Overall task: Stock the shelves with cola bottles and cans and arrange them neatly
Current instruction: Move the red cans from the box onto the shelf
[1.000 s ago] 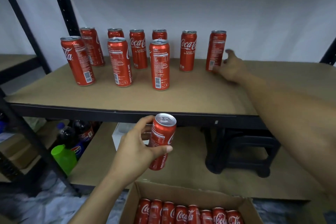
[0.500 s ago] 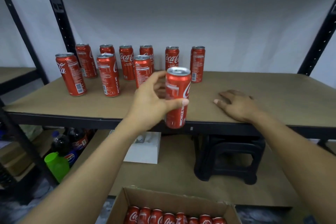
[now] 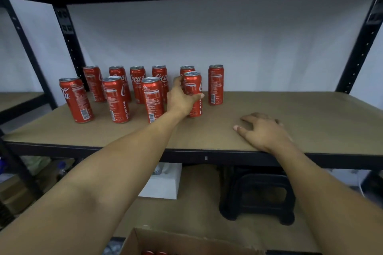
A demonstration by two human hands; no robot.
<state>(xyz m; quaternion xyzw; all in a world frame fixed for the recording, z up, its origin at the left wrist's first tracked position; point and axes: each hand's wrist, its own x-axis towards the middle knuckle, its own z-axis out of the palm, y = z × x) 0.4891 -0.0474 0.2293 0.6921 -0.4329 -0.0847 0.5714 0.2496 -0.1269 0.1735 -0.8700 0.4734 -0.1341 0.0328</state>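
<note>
My left hand (image 3: 180, 99) grips a red cola can (image 3: 193, 93) that stands upright on the brown shelf board (image 3: 290, 109), fourth in the front row. Three other front-row cans stand to its left, one being the can (image 3: 153, 99) right beside my wrist. Behind them runs a back row of several red cans, ending at the can (image 3: 215, 84) on the right. My right hand (image 3: 262, 130) rests flat on the shelf board near its front edge, fingers spread, holding nothing.
A cardboard box (image 3: 186, 242) with more red cans sits at the bottom edge. Under the shelf are a black stool (image 3: 259, 196), a white box (image 3: 163, 182) and bottles at the lower left. Black uprights (image 3: 68, 33) frame the shelf, whose right half is bare.
My left hand has carried the can from in front of the shelf edge onto the board, setting it down in the front row. My right hand has barely moved.
</note>
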